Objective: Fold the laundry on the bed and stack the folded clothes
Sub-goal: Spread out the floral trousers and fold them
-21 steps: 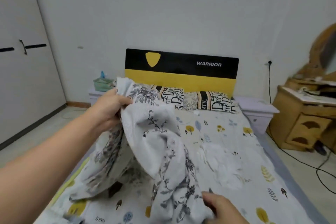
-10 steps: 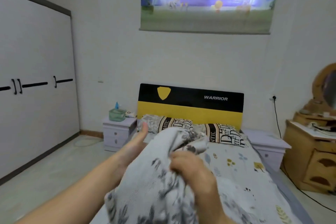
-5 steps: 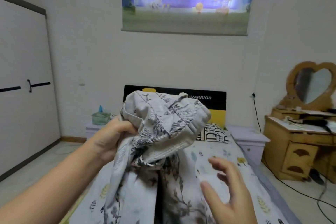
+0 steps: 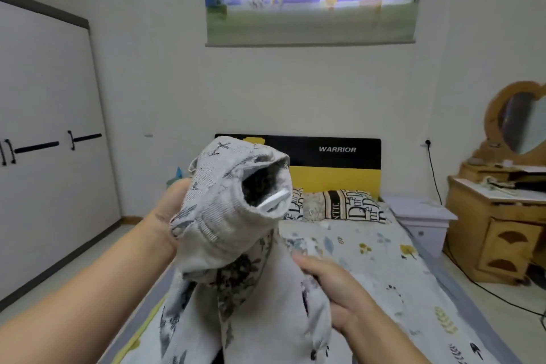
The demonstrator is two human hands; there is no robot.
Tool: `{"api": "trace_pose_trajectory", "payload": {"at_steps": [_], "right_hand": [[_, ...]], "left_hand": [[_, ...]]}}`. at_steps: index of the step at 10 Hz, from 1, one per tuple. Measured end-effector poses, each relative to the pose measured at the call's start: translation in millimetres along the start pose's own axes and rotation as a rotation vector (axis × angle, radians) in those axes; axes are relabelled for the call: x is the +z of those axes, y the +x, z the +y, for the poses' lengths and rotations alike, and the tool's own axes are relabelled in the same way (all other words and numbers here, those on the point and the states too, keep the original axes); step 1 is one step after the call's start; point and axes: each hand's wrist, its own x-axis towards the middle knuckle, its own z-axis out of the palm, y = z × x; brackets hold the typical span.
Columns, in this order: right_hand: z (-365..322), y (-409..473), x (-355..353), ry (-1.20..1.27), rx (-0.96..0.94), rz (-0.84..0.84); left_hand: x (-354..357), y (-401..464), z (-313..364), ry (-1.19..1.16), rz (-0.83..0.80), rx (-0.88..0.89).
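A tall white wardrobe with black handles (image 4: 44,139) stands at the left. The left hand (image 4: 170,213) is curled around the bunched top of a soft grey cloth garment with dark leaf prints (image 4: 233,216) and holds it up above the bed with the leafy sheet (image 4: 384,260). The rest of the garment hangs down. The right hand (image 4: 336,284) grips its lower part. Two lettered pillows (image 4: 345,205) lie by the black and yellow headboard (image 4: 334,165). A wooden dresser with a heart mirror (image 4: 502,216) stands at the right.

garment (image 4: 233,245) hem cut off below, left hand (image 4: 168,216) fingers hidden behind it
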Motion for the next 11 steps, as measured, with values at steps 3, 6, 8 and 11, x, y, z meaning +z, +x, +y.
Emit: {"api": "trace_pose_trajectory", "payload": {"at_steps": [3,6,8,11], "right_hand": [[-112,-57,47,-0.404,-0.738,0.091],[-111,-51,66,-0.368,-0.772,0.267],[-115,-43,76,-0.354,-0.835,0.337],[-136,-64,30,-0.596,-0.795,0.507]], "left_hand": [[-20,-23,-46,0.189,-0.061,-0.096],[9,-49,-67,0.389,0.038,0.159],[24,-73,-99,0.63,-0.135,0.243],[-21,-24,-35,0.434,0.244,0.416]]}}
